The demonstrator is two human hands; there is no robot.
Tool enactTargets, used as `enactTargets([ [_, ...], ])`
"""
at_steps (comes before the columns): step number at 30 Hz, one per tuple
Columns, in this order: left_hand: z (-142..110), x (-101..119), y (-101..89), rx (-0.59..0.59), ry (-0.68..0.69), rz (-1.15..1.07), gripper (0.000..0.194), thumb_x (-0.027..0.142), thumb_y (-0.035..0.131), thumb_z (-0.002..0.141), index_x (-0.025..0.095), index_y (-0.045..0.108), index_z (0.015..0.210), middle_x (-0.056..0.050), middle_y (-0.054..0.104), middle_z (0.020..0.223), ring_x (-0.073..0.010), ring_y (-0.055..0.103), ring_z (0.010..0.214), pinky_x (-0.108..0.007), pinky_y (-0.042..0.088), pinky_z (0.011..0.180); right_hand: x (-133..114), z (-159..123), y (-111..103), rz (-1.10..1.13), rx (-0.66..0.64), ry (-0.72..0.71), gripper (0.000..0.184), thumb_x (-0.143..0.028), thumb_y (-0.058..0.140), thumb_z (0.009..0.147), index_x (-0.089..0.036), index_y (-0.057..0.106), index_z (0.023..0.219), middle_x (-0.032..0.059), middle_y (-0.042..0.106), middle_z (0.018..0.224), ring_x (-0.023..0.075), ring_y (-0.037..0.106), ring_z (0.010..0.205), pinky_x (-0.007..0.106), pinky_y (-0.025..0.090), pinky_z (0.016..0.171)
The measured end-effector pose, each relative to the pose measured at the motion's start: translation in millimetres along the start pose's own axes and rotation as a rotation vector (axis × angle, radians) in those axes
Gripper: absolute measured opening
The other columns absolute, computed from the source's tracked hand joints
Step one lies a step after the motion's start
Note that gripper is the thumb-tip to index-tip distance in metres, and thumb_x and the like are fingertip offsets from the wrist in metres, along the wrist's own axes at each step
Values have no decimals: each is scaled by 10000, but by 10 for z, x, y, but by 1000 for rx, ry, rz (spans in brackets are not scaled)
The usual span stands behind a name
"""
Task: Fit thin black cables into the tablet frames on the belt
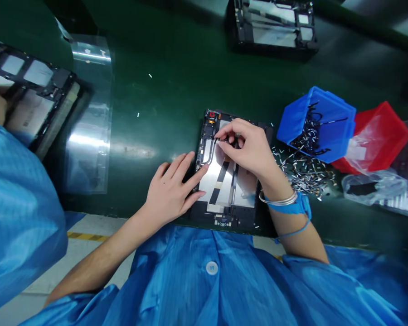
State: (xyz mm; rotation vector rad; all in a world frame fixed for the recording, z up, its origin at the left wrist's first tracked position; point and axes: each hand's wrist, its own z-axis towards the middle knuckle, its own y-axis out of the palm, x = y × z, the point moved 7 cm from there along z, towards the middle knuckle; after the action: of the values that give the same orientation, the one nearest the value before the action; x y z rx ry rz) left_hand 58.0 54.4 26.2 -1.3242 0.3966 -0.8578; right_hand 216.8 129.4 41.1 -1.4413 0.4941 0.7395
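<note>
**We pinch a thin black cable (209, 156) in our right hand (248, 149)**
Light and fragile, it wants holding near its end; our spread left hand (168, 192) touches the tablet frame (226, 219), lying flat on the green bench (149, 90).

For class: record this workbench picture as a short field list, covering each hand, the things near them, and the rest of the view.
Left hand: the left hand lies open, its fingertips on a dark tablet frame
Right hand: the right hand pinches a thin black cable above the frame
Things: a tilted blue bin of dark wires, a red bin, loose small parts
Wrist: a metal bangle and blue strap
Rest: green workbench, co-worker's blue sleeve, another tablet frame
</note>
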Motion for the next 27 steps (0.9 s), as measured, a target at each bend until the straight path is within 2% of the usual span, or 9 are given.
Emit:
enactTargets([
  [4,6,1,-7,7,7,10,499,472,357,986,196,540,1359,-210,526,1385,-341,537,1224,-416,395,878,12,16,9,18,-10,17,42,-167,693,698,-182,654,701,-31,563,705,114,488,658,281,380,650],
  [11,0,2,-2,-31,8,19,494,455,357,988,194,535,1368,-189,553,1367,-337,525,1241,-418,398,895,96,-1,27,297,35,26,155,-286,676,804,-173,641,704,-29,555,696,85,478,579,244,371,531],
  [17,42,17,-34,-21,27,41,474,430,362,987,182,546,1347,-166,506,1426,-329,495,1287,-425,415,893,35,22,19,81,91,-81,106,-189,706,770,-180,659,675,-30,575,672,97,492,611,261,409,608],
  [21,112,72,-47,-60,169,52,431,357,316,1000,158,598,1258,-80,472,1470,-287,370,1396,-442,373,1016,18,-2,33,-2,94,-128,122,-214,671,806,-194,648,688,-24,571,674,117,497,635,271,407,616],
  [24,149,89,-45,-95,233,39,418,359,328,998,146,625,1200,-91,481,1462,-283,401,1378,-451,370,1046,38,5,67,-26,90,-144,135,-234,651,825,-199,641,695,-21,572,675,128,504,643,273,403,607],
  [27,184,86,-55,-112,233,25,401,358,383,984,130,623,1210,-115,499,1443,-304,438,1348,-462,378,1047,-4,16,73,-91,80,-166,110,-245,641,835,-205,649,733,-15,585,684,146,531,673,290,424,638],
])
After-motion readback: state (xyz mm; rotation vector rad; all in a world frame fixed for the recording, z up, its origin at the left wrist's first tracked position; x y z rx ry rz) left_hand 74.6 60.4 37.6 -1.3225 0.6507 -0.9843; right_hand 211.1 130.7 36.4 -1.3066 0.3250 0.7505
